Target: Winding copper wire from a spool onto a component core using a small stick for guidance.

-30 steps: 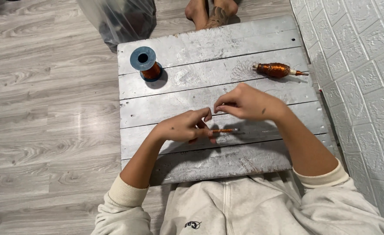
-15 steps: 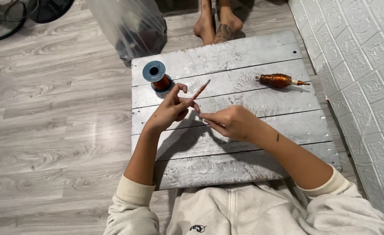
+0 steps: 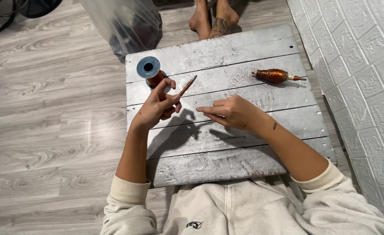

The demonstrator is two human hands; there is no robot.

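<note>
A clear plastic bag point(image 3: 129, 26) with dark stuff inside sits at the top of the frame, just past the grey wooden board point(image 3: 226, 161). A spool point(image 3: 150, 72) with a blue top stands at the board's upper left. The left hand point(image 3: 157, 106) pinches a thin copper stick point(image 3: 186, 86), tilted up. The right hand point(image 3: 231, 112) is curled, fingertips pressed together near the middle. A wound copper bobbin point(image 3: 275, 75) lies at the upper right. The board's lower part is open.

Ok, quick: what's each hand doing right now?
Left hand: closed, holding a thin copper-wound stick.
Right hand: fingers pinched together; what they hold cannot be told.
</note>
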